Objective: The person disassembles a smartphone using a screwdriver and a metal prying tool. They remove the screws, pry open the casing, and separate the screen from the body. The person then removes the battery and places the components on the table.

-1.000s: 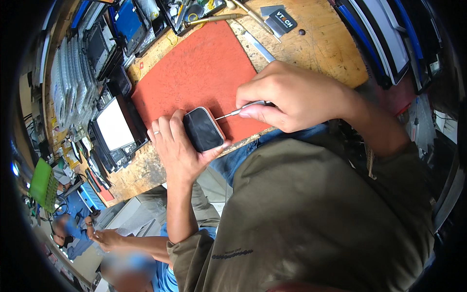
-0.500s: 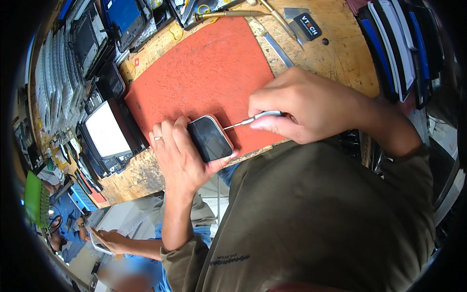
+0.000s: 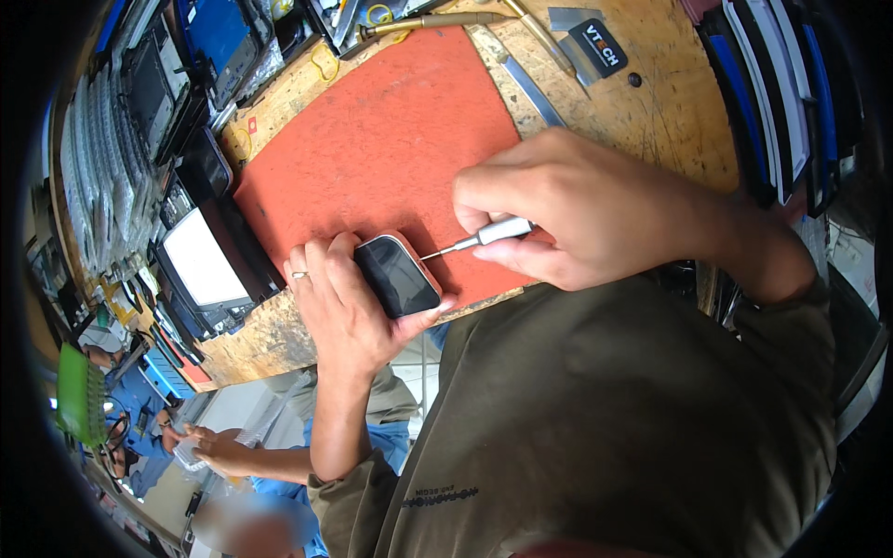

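Observation:
A smartphone [image 3: 398, 276] with a dark screen and a light metal edge is held at the near edge of a red work mat [image 3: 372, 139]. My left hand [image 3: 342, 296] grips it, fingers along the far-left side and thumb under the near corner. In my right hand [image 3: 558, 209] is a slim screwdriver [image 3: 502, 231] with a pale handle, pinched between thumb and fingers. Its thin tip points left and meets or nearly meets the phone's right edge; contact is too fine to tell.
Beyond my right hand lie a metal spudger [image 3: 532, 91], brass-coloured tools [image 3: 539, 35] and a black-and-grey scraper card [image 3: 595, 48]. Phone parts and a white panel [image 3: 206, 258] crowd the left. Stacked cases [image 3: 767, 93] stand at right. Another person's hand [image 3: 221, 453] is at lower left.
My right hand has shifted slightly left, and more of the screwdriver's handle shows. The phone stays in my left hand. The other person's hand has moved at lower left.

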{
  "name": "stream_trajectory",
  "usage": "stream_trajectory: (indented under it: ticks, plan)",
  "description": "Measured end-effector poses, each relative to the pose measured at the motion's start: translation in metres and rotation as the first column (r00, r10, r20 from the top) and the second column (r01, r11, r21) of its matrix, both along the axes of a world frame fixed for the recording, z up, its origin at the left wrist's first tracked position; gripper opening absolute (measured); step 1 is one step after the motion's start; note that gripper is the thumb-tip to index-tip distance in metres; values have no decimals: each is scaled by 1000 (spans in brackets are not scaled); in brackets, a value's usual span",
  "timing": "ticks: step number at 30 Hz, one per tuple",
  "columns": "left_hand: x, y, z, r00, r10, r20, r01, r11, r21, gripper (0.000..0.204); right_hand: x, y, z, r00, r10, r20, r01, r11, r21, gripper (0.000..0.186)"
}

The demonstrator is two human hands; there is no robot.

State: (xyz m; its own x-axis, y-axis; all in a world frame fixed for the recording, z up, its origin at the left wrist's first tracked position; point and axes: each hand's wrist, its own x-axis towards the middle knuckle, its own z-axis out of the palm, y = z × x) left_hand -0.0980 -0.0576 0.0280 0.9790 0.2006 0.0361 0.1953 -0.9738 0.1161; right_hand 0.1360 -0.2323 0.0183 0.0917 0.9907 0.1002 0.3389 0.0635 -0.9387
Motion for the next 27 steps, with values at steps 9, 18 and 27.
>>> stream_trajectory:
  ticks: [9, 18, 27]
  plan:
    - [-3, 1, -1, 1000, -11, -20, 11, 1000, 26, 110, -2, 2, -1, 1000, -21, 23, 21, 1000, -10, 25]
    - [-9, 2, -1, 997, 28, -78, -25, 999, 32, 118, -6, 4, -8, 997, -47, 62, 47, 999, 11, 24]
    - [-11, 3, -1, 996, 17, -91, -12, 998, 54, 117, -3, 2, -7, 996, 38, 83, -30, 995, -98, 24]
